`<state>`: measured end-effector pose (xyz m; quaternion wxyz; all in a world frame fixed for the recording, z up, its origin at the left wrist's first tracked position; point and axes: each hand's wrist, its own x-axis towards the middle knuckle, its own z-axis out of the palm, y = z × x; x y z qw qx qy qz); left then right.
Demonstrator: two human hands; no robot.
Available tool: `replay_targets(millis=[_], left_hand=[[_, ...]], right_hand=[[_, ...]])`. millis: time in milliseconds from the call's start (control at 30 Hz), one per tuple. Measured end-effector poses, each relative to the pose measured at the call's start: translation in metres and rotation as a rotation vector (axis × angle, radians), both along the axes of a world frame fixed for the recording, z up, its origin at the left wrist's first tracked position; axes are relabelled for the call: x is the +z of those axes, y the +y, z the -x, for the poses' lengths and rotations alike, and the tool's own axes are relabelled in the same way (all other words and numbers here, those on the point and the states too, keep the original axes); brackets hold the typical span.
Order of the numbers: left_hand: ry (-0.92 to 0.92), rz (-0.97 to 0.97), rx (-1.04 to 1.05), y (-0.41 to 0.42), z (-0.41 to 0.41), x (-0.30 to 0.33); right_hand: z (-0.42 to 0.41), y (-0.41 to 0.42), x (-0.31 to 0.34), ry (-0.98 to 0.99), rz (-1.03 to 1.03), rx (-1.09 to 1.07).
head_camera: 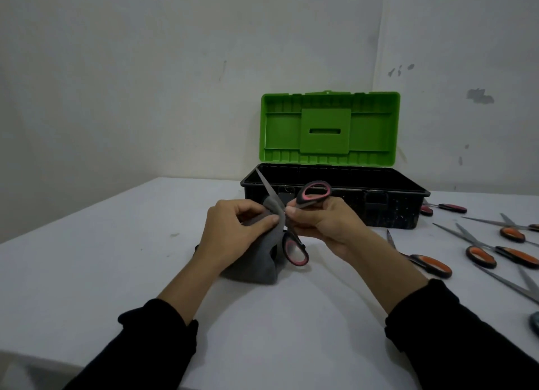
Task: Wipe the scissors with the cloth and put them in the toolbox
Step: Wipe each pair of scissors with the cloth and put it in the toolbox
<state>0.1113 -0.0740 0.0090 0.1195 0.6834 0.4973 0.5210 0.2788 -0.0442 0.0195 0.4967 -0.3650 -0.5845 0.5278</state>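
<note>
Scissors sit mid-wipe above the tabletop: right hand grips a handle, left hand pinches the cloth round a blade. Next, likely the open toolbox.

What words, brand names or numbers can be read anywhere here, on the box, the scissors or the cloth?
None can be read.
Toolbox: no label shows on its green lid or black base, only pale scuffs.
Held scissors: no print visible on blades or handles.
Grey cloth: plain.
Scissors on the table: any markings are too small to tell.
</note>
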Motion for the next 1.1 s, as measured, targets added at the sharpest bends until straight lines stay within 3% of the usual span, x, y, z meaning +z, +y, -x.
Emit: replay_targets(millis=[167,533,667,900,1100], left_hand=[[0.018,0.016,0.112,0.007,0.001,-0.002],[-0.055,0.067,0.113,0.009,0.003,0.0],[-0.104,0.082,0.094,0.009,-0.001,0.001],[-0.045,0.081,0.038,0.011,0.01,-0.002],[-0.143,0.07,0.018,0.011,0.0,0.001]], right_hand=[[0.007,-0.002,0.004,0.038,0.008,0.021],[0.006,-0.004,0.01,0.011,-0.086,-0.081],[0.016,-0.006,0.007,0.089,-0.082,-0.053],[-0.005,-0.008,0.021,0.061,-0.093,-0.121],[0.013,-0.007,0.01,0.02,-0.089,-0.097]])
